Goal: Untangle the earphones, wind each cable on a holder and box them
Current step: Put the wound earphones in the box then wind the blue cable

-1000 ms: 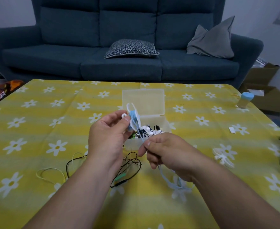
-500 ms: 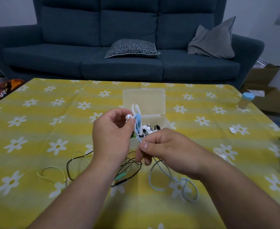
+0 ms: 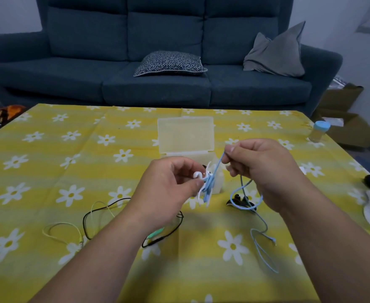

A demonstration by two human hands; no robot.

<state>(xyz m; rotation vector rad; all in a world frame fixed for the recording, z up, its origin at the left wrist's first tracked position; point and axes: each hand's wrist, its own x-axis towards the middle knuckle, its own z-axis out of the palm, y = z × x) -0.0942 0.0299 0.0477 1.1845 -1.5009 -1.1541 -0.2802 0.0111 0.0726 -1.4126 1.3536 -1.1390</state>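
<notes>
Change from half a second back: my right hand (image 3: 265, 171) has lifted up and right, pinching the blue cable (image 3: 218, 166) taut off the white holder (image 3: 200, 193). My left hand (image 3: 168, 193) pinches that holder just in front of the open box (image 3: 185, 132). Loose blue tail trails on the tablecloth (image 3: 48, 162) by my right wrist. Black cable (image 3: 85, 224) and green cable (image 3: 59, 225) lie left, partly hidden behind my left forearm. Small black piece (image 3: 237, 200) sits under the blue loop.

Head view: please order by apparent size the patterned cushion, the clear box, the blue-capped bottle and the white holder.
1. patterned cushion
2. clear box
3. blue-capped bottle and white holder: these look alike, and the holder is nearer the camera, so they stay unranked.
</notes>
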